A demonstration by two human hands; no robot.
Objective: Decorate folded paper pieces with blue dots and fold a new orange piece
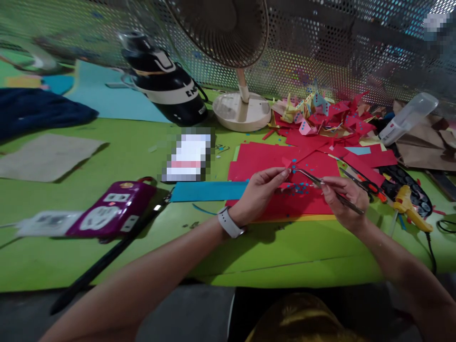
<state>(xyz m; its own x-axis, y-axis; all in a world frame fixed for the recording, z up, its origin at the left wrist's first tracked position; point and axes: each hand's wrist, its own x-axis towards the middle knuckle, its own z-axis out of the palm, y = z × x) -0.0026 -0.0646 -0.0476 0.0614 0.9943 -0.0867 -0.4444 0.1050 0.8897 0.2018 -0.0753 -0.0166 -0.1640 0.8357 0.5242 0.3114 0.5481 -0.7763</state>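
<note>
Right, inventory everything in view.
Tweezers: one, metallic, centre
Sheets: several, red, centre
Dots: many, blue, centre
Strip: one, blue, centre
Phone: one, pale, centre
Bottle: one, black, back
Fan: one, cream, back
Mesh: one, grey, back
Folded papers: many, mixed, right
Container: one, clear, right
Scissors: count unclear, dark, right
Glue gun: one, yellow, right
Power strip: one, purple, left
Strap: one, black, left
Cloth: one, blue, left
Table: one, green, beneath
Watch: one, white, centre
Left grip: one, bare, by tweezers
Right grip: one, bare, on tweezers
</note>
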